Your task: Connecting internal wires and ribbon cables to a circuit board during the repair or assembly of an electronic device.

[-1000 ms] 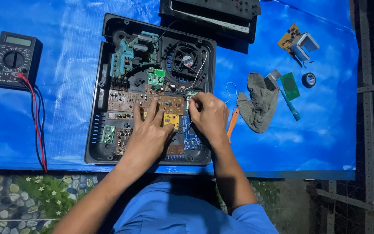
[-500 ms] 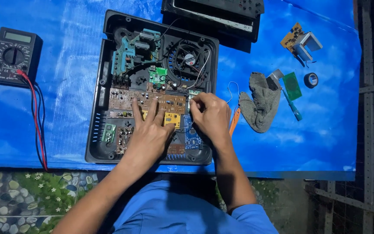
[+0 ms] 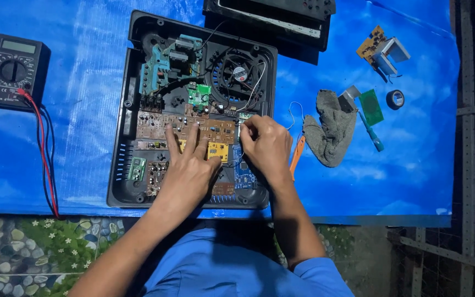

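Fingers of the left hand (image 3: 188, 170) lie spread and flat on the brown board (image 3: 185, 129), pressing it down and gripping nothing; over the last second they have hardly shifted. The right hand (image 3: 265, 146) is pinched around a thin grey tool (image 3: 238, 132), its tip standing on the board's right end, in the same spot as a second ago. Only the view has drifted a little, so the work looks like one steady contact held on the same point rather than a new step.

Far left, on the blue tarp (image 3: 83, 82), sits a black multimeter (image 3: 12, 71) with a pale screen strip at its top and a round dial; red and black leads (image 3: 45, 159) run from it toward the near edge. The open black case (image 3: 122, 165) fills the middle, holding the boards, a small green board (image 3: 198, 94) and a round fan (image 3: 240, 71) with a small red-and-white label at its hub. A black cover (image 3: 270, 19) lies beyond it. Right of the hands come an orange-handled tool (image 3: 297, 159), a grey rag (image 3: 328, 129), a green board piece (image 3: 370, 107) over a teal screwdriver (image 3: 372, 135), a yellow board with a white bracket (image 3: 383, 49), and a roll of dark tape (image 3: 395, 99).
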